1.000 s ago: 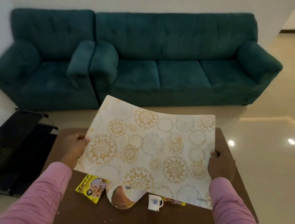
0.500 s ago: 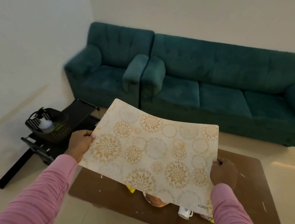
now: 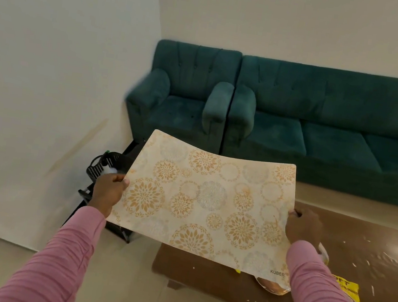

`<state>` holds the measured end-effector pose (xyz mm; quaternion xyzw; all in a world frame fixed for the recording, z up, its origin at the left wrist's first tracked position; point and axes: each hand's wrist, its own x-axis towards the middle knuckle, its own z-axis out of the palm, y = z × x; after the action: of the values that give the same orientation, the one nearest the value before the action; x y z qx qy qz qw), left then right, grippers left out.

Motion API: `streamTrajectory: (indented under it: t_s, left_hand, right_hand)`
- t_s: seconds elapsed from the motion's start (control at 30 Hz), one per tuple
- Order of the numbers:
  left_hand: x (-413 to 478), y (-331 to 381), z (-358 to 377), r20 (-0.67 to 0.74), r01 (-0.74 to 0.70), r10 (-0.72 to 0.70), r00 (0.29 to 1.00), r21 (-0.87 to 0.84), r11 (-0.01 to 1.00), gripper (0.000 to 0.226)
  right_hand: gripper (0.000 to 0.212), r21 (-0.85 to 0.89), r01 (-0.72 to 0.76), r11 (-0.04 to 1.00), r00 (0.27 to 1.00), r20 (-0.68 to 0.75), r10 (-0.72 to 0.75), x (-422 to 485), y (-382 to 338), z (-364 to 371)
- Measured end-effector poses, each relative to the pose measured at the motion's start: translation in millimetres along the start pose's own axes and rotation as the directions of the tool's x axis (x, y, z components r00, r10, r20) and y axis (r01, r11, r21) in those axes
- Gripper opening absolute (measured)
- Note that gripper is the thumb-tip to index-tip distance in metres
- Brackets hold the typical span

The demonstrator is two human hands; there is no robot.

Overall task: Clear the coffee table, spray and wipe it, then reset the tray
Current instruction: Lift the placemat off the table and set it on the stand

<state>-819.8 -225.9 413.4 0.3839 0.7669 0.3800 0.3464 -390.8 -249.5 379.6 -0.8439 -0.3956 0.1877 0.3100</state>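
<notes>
One mat [image 3: 207, 203], cream with gold flower rings, hangs in the air between two hands, above the table's [image 3: 370, 251] left end and the floor beside it. It sags a little in the middle, and "KUBER" is printed at its near right corner. The left hand [image 3: 108, 190] grips the mat's left edge, thumb on top. The right hand [image 3: 304, 226] grips the right edge, its fingers [image 3: 295, 212] curled over it. Both sleeves are pink.

On the one brown table lie one yellow packet [image 3: 348, 289], partly behind the right sleeve, and one round brown thing [image 3: 272, 286] that shows from under the mat; what it is cannot be told. Many small white scraps [image 3: 369, 263] dot the tabletop.

Two teal seats stand at the wall, touching: one armchair [image 3: 181, 102] and one long sofa [image 3: 335, 136]. Left of the mat stands one black rack [image 3: 118, 229] bearing one black basket [image 3: 104, 163].
</notes>
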Motion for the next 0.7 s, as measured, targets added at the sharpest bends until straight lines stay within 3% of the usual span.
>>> streamTrajectory:
  t_s: [0.7]
  left_hand:
    - [256.7, 12.2, -61.2, -0.064, 0.056, -0.057, 0.996, -0.02, 0.998, 0.022]
  right_hand:
    - [0.022, 0.039, -0.089, 0.995, 0.986, 0.147, 0.083, 69.0, -176.1, 193.7]
